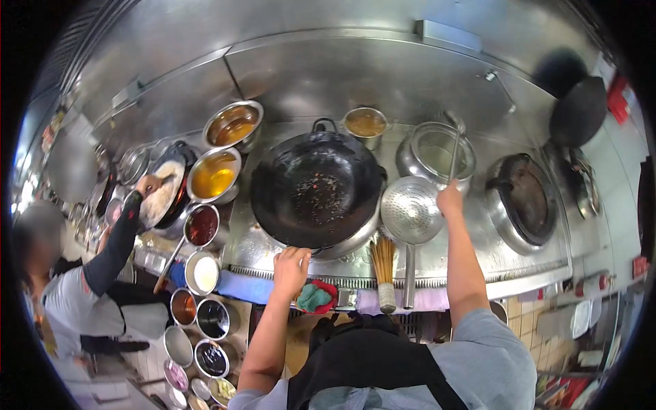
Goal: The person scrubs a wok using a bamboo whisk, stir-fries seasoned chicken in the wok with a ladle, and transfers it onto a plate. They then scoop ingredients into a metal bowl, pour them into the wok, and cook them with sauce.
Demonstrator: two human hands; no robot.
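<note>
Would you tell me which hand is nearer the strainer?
Right: the right hand is just right of the strainer; the left hand is farther left, at the wok.

Between the wok (321, 188) and the steel pot (436, 154) you have only a narrow way; the perforated strainer (412, 210) and the bamboo brush (385, 270) stand in front of it.

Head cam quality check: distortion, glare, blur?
Head view: strong fisheye, black corners, back wall and counter edge bowed. Head view: broad soft reflections on the steel wall, washed-out highlights at far left. Head view: wok interior dark, bits at its bottom still visible. Head view: co-worker's head blurred out; left hand and right hand reasonably clear.
</note>
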